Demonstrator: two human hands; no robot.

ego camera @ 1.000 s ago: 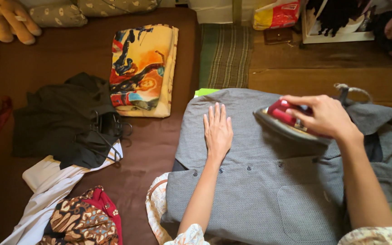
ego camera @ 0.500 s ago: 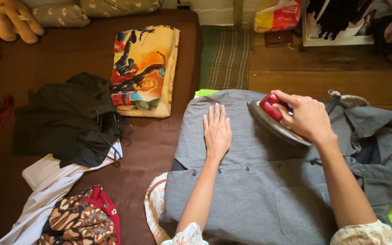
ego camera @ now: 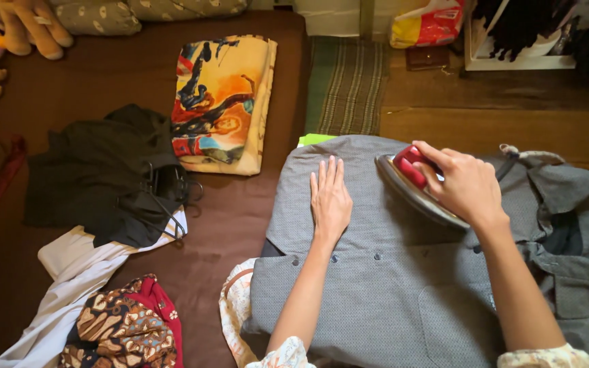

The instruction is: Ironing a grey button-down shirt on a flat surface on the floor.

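A grey buttoned shirt (ego camera: pixel 390 293) lies spread flat in front of me. My left hand (ego camera: pixel 330 197) rests palm down on its upper part, fingers together and stretched out. My right hand (ego camera: pixel 463 182) grips the red handle of a clothes iron (ego camera: pixel 407 178), whose metal soleplate sits on the shirt near its top edge, just right of my left hand. The shirt's collar and a sleeve bunch up at the right.
A folded colourful cloth (ego camera: pixel 223 102) lies on the brown mat (ego camera: pixel 103 75) to the left. Dark clothes with hangers (ego camera: pixel 117 180), a white garment (ego camera: pixel 80 272) and a patterned fabric (ego camera: pixel 121 330) are heaped at lower left. Plush toys (ego camera: pixel 18 27) sit in the far left corner; a striped mat (ego camera: pixel 345 85) is ahead.
My right hand has slid the iron leftward across the shirt, closer to my left hand. The left hand has stayed flat in the same place.
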